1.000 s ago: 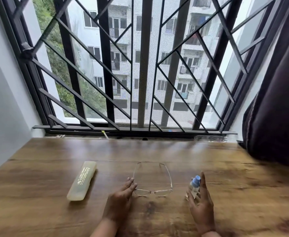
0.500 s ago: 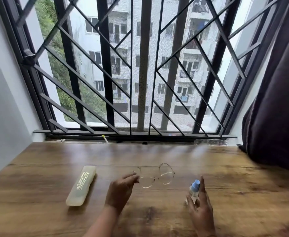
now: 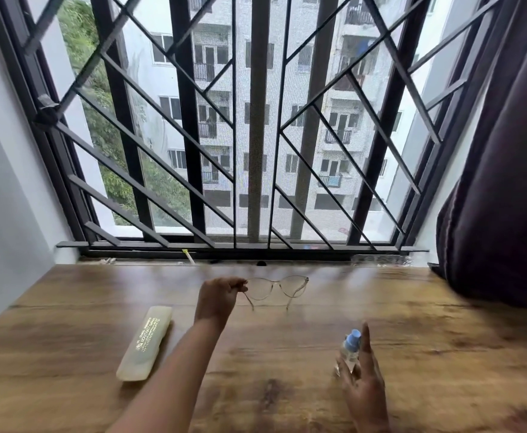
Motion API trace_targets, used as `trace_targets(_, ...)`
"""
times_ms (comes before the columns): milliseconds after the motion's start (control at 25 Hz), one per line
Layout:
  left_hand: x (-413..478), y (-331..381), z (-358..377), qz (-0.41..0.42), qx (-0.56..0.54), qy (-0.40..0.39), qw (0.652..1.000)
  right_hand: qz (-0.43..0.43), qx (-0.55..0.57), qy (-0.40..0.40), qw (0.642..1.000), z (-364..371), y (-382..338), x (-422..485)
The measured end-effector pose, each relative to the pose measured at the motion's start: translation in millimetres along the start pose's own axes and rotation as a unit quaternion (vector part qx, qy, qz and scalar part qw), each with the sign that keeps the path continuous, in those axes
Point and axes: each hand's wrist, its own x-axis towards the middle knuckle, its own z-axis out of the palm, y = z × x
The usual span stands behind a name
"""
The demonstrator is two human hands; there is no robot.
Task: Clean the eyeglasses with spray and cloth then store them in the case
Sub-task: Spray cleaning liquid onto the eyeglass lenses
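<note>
While the left hand, arm stretched forward, pinches the glasses by one corner above the tabletop, the right hand has its grip round the upright spray bottle.

Bare table between case and spray bottle

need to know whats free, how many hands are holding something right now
2. The left hand pinches the eyeglasses by one end of the frame, toward the window; the right hand holds the spray bottle nearer the camera, on the right.
</note>
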Motion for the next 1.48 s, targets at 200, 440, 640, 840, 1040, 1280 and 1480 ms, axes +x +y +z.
trace_targets(200, -2, 11, -3, -0.007, -0.05, 0.042, 0.998, -0.023, 0.008, 0.01, 1.0, -1, -4, 2)
trace_targets(440, 17, 56, -35, 0.065, -0.087, 0.11, 0.988, -0.05, 0.032, 0.034, 0.998, -3, -12, 2)
trace_targets(640, 40, 107, -76, 0.136, -0.107, 0.197, 0.965, -0.006, 0.039, 0.018, 0.999, -13, -29, 0)
trace_targets(840, 42, 125, -88, 0.171, -0.094, 0.237, 0.952, 0.164, 0.44, 0.006, 0.883, -34, -104, 15)
trace_targets(1040, 38, 127, -78, 0.156, -0.086, 0.232, 0.956, 0.138, 0.806, -0.216, 0.534, -74, -187, 48)
trace_targets(1280, 32, 126, -76, 0.156, -0.09, 0.224, 0.958, 0.114, 0.837, -0.261, 0.467, -90, -215, 47)
trace_targets(1480, 30, 126, -76, 0.158, -0.092, 0.226, 0.957, 0.176, 0.835, -0.288, 0.435, -95, -214, 46)
